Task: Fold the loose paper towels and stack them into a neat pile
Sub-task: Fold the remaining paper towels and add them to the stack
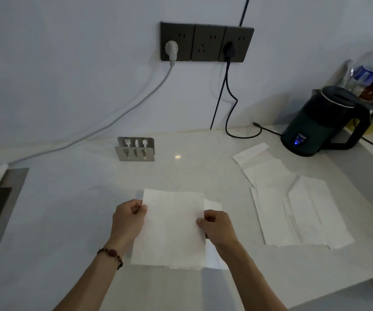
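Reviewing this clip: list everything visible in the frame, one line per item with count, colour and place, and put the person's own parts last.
held paper towel: one, white, centre front, pinched by both hands
loose paper towels: several overlapping, exact count unclear, white, spread on the counter at right
counter: one, pale, fills the lower frame
napkin holder: one, metal grey with cutlery cut-outs, counter centre rear
kettle: one, dark, lit display, rear right
wall sockets: one dark strip of three, on the wall
white plug: one, left socket
black plug: one, right socket
plastic bottles: unclear count, far right
bracelet: one, dark red beads, left wrist
left hand: grips the towel's left edge
right hand: grips the towel's right edge
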`<state>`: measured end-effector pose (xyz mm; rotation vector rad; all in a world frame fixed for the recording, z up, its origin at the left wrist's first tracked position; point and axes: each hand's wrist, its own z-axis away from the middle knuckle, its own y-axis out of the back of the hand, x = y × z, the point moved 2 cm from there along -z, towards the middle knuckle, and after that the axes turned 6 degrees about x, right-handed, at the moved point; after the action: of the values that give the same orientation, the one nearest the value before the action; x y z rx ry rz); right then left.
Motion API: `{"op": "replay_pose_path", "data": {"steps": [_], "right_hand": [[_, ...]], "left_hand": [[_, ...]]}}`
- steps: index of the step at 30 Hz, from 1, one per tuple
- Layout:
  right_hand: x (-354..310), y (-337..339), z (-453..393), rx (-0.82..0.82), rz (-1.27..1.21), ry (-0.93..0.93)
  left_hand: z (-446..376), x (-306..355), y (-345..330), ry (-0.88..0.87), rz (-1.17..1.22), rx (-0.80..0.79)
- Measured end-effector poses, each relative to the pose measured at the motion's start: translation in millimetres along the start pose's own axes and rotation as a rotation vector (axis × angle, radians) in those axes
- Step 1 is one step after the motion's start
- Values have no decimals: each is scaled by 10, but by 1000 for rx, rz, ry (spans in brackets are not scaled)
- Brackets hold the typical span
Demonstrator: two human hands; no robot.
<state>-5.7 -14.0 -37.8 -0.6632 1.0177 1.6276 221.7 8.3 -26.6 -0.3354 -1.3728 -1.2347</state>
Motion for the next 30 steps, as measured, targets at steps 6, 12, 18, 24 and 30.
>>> {"op": "replay_pose_path", "data": {"steps": [6, 12, 18, 24, 30], "right_hand": [[1, -24, 23, 153, 156, 17], [-25, -46, -8, 167, 275, 60], [41, -60, -35, 209, 382, 73], [65, -68, -41, 230, 465, 93], [87, -84, -47, 237, 470, 81]], "left_hand": [[0, -95, 23, 30, -46, 41], [-37, -83, 8, 10, -75, 42], [-73, -67, -22, 7, -60, 25], [-99, -84, -49, 7, -70, 7], [-133, -97, -64, -9, -75, 10]]}}
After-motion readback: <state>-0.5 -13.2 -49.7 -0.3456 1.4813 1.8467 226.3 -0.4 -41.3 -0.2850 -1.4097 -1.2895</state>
